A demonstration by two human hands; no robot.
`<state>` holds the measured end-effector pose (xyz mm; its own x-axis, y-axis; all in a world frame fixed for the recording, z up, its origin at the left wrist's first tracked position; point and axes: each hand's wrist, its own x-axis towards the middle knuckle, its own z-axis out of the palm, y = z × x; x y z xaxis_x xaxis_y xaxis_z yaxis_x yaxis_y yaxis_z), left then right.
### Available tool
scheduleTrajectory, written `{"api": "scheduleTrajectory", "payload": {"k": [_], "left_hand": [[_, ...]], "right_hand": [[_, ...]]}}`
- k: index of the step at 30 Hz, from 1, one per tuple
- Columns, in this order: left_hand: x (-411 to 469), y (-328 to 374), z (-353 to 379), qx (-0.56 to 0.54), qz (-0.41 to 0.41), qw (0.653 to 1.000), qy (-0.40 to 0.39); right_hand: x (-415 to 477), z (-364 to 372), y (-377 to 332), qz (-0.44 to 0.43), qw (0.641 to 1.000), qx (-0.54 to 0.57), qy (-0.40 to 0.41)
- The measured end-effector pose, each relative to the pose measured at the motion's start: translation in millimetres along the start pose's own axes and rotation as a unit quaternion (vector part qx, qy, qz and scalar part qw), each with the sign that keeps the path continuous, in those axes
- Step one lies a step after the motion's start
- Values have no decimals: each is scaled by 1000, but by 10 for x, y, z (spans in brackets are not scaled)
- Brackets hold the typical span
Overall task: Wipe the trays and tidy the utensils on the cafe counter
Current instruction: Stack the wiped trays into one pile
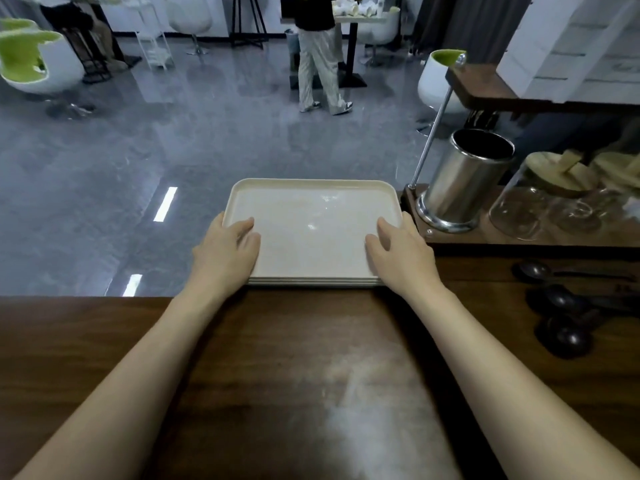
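Both hands are gripping the stack of cream trays [311, 226] by its short sides: the left hand [225, 252] is curling over the left rim with its thumb lying on the top tray, and the right hand [403, 252] is doing the same on the right rim. This stack is sitting at the far edge of the dark wooden counter [294, 358]. Dark spoons [561, 306] are lying loose to the right, near a steel utensil holder [464, 181].
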<state>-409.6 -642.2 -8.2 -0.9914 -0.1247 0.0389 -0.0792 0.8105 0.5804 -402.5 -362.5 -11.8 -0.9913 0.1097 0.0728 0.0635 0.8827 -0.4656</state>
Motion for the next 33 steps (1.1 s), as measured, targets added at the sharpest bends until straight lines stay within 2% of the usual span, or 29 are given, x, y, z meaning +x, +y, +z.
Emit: {"api": "scheduleTrajectory", "payload": {"k": [6,9,12,15,18,22,26,33], "left_hand": [[-39,1,21,59,3,998,-1],[-54,27,6,91,7,996,-3],[-129,80,-14,98,9,994,38],[-396,233,44,75,90,985,124],[-894,682,289,-9,171,975,140],[-1552,1472,800,-64,234,969,47],[-2129,2374,1289,-105,247,963,-30],[-2969,3647,2161,-152,315,924,-154]], "right_hand": [[-40,44,18,5,999,8,34],[-175,31,-1,13,996,56,65],[-475,5,186,-28,994,107,22],[-884,-220,514,-57,980,193,2],[-1270,-520,984,-30,965,258,38],[-1774,-1020,1677,24,957,282,55],[-2214,-1551,2412,43,950,300,76],[-2878,-2314,3384,54,964,239,99]]}}
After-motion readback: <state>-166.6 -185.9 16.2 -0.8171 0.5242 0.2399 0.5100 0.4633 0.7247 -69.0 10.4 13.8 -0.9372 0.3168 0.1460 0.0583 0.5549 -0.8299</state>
